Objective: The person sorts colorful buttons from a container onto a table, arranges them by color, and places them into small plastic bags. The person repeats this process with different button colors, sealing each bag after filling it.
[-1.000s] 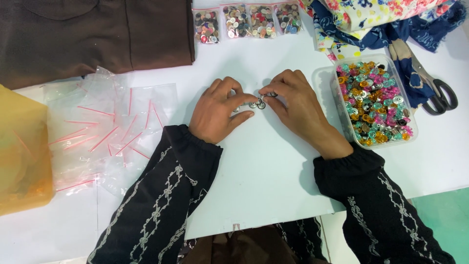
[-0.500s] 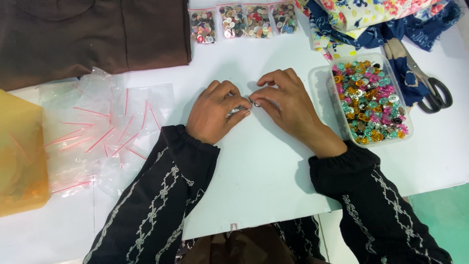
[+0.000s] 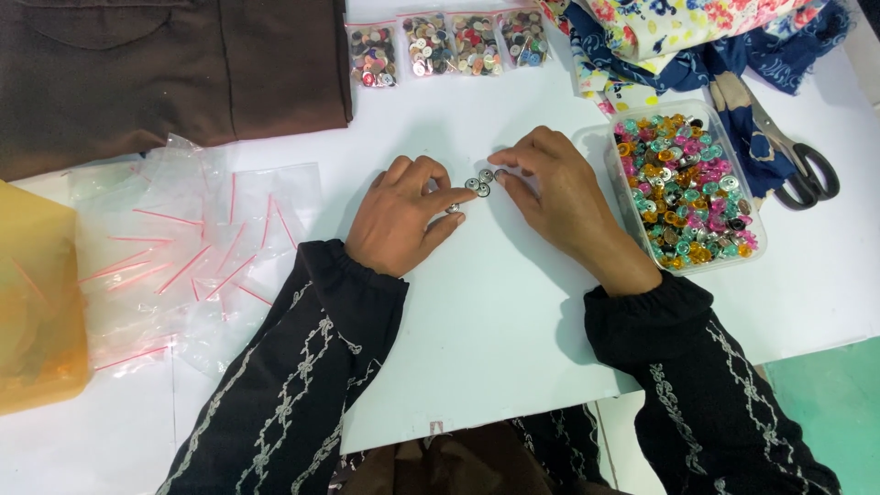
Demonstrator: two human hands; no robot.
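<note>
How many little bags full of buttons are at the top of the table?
4 button bags, side by side in a row at the table's top edge: first, second, third, fourth. More could lie hidden under the flowery cloth.

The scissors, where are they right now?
In the head view the scissors lie on the white table at the far right, beside the clear tray of coloured buttons, blades tucked under the blue floral fabric.

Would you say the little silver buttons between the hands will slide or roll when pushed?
The silver buttons look flat and lie face down, so they would probably slide, not roll. They seem light; the left hand fingertip likely moves one easily.
</note>
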